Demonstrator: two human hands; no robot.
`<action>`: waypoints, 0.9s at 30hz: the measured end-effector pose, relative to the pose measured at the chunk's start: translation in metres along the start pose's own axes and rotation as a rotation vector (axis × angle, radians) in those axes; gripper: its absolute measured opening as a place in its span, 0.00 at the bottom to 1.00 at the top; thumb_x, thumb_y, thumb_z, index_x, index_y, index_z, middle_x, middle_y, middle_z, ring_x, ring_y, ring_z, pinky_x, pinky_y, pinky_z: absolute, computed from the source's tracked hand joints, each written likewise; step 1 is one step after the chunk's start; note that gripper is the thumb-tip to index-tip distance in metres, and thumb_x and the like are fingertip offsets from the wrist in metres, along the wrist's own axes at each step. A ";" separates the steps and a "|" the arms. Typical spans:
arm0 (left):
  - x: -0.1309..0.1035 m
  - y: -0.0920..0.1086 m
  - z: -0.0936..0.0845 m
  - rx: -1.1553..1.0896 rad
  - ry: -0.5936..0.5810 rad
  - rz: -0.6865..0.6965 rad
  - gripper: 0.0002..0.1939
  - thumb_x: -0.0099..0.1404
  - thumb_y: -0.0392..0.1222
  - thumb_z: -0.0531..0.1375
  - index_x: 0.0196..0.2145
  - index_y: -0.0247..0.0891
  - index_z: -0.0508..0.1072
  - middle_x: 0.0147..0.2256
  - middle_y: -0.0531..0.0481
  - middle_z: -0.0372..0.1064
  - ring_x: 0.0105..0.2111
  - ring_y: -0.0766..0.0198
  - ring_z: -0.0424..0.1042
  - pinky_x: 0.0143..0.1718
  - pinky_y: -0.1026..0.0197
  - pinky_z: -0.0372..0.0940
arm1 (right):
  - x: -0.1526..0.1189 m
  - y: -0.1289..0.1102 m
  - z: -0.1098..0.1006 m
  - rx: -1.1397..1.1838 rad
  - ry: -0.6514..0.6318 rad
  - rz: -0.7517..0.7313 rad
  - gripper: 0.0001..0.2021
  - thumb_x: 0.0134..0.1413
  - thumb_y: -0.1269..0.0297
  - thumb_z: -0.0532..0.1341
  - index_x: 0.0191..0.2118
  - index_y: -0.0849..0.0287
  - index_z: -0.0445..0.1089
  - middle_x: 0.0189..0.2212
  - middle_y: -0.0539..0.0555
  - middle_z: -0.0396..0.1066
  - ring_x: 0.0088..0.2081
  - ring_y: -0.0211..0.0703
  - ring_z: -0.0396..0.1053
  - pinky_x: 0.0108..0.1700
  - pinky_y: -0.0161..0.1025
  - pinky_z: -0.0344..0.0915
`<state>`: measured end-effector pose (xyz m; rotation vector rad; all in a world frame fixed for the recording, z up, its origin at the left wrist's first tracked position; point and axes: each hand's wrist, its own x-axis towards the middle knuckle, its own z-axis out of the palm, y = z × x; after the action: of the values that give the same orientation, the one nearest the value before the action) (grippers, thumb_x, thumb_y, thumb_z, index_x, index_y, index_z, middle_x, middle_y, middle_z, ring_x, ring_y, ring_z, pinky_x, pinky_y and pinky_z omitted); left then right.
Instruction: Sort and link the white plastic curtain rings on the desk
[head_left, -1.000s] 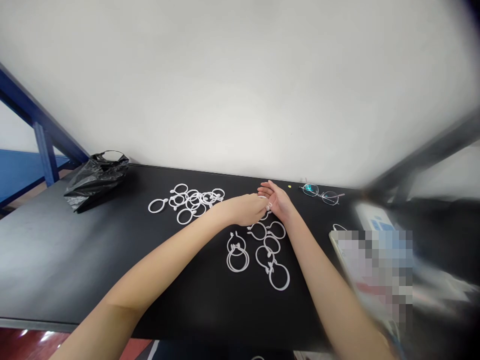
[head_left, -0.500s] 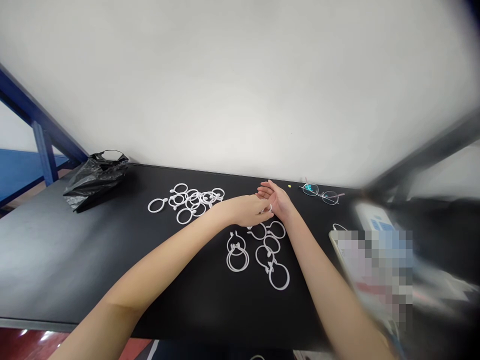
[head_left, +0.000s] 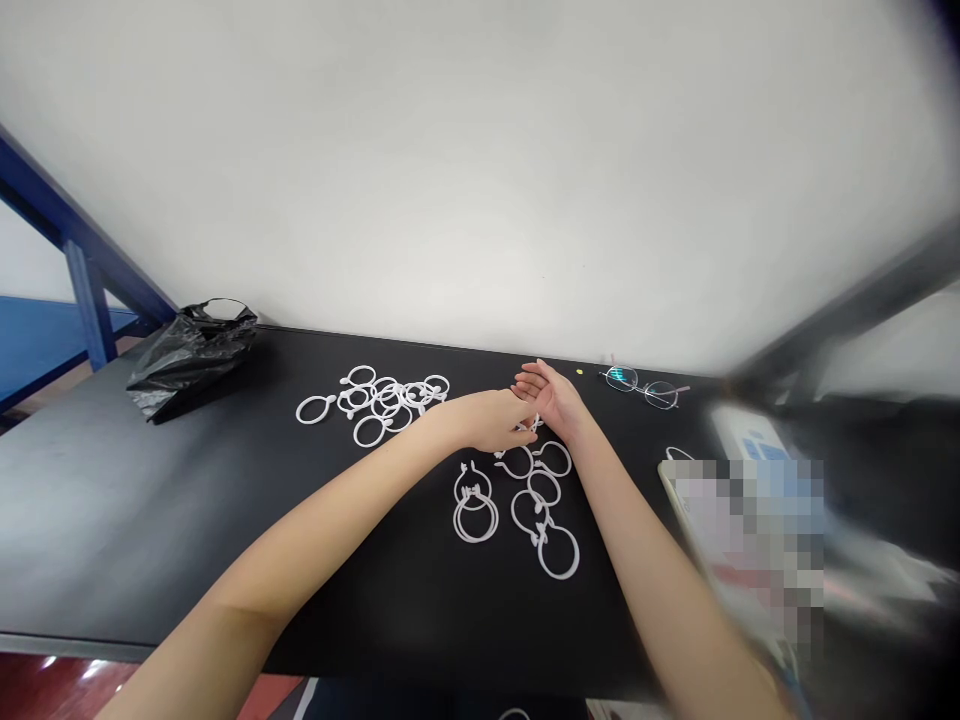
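Observation:
My left hand (head_left: 501, 418) reaches right over the upper end of the nearer ring group, its thumb apart from its partly hidden fingers. Beside it is my right hand (head_left: 555, 404), palm turned toward the left hand and fingers loosely curved apart. Bits of white plastic show between and beneath the hands; whether either hand touches them is hard to see. Below the hands lie white open rings with small clip ends, among them one ring (head_left: 559, 552) at the near end. Left of these sits a small stack of rings (head_left: 475, 520).
A jumbled pile of white rings (head_left: 386, 400) lies left of the hands. A black plastic bag (head_left: 196, 350) stands at the far left of the black table (head_left: 150, 520). Eyeglasses (head_left: 660, 396) rest near the wall at right. A blurred, pixelated flat item (head_left: 742, 550) lies beyond my right forearm.
My left hand has drawn slightly back to the left, its fingertips coming away from the right palm. My right hand has hardly moved. The rings on the table stay where they were.

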<state>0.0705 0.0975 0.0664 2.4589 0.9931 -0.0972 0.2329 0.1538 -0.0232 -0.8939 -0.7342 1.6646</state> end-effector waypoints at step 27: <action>0.007 -0.005 0.006 0.074 -0.059 -0.011 0.08 0.66 0.37 0.52 0.34 0.36 0.70 0.29 0.47 0.72 0.28 0.61 0.67 0.27 0.61 0.53 | -0.003 -0.002 0.003 -0.009 0.006 0.015 0.10 0.62 0.63 0.60 0.31 0.62 0.73 0.25 0.55 0.78 0.28 0.39 0.76 0.41 0.38 0.75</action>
<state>0.0728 0.1019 0.0576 2.5025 0.9950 -0.2124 0.2316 0.1517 -0.0193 -0.9127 -0.7332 1.6722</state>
